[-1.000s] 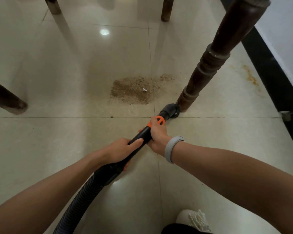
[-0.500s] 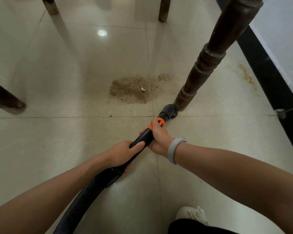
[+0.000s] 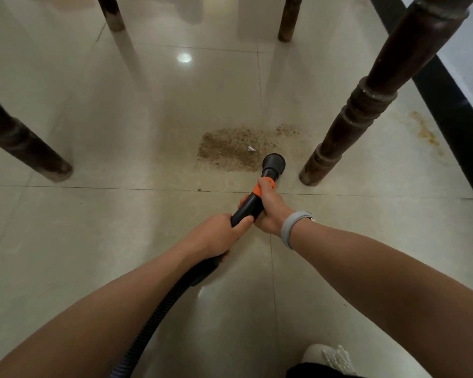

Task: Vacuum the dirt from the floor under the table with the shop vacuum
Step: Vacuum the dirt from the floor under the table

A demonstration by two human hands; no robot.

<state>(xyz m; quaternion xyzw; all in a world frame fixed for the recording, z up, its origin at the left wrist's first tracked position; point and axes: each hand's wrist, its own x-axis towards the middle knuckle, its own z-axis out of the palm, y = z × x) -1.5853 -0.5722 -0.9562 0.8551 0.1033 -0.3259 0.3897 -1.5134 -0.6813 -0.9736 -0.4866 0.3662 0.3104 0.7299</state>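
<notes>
At 6 o'clock the hose (image 3: 159, 317) climbs to the left hand (image 3: 216, 237), clenched around the black wand (image 3: 247, 207), while the right hand (image 3: 269, 207) grips it higher up at the orange collar (image 3: 260, 188). Over the last 1 second the nozzle (image 3: 273, 162) has swung from the foot of the table leg (image 3: 347, 126) at 2 o'clock to the near right edge of the dirt (image 3: 230, 148) at 12 o'clock. Suction is probably about to start, with the whole patch and 1 white scrap (image 3: 251, 149) still left.

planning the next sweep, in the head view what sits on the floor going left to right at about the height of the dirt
Dark wooden table leg on the left → brown patch of loose dirt → small white paper scrap → black round vacuum nozzle → dark turned wooden table leg → orange-brown floor stain.
</notes>
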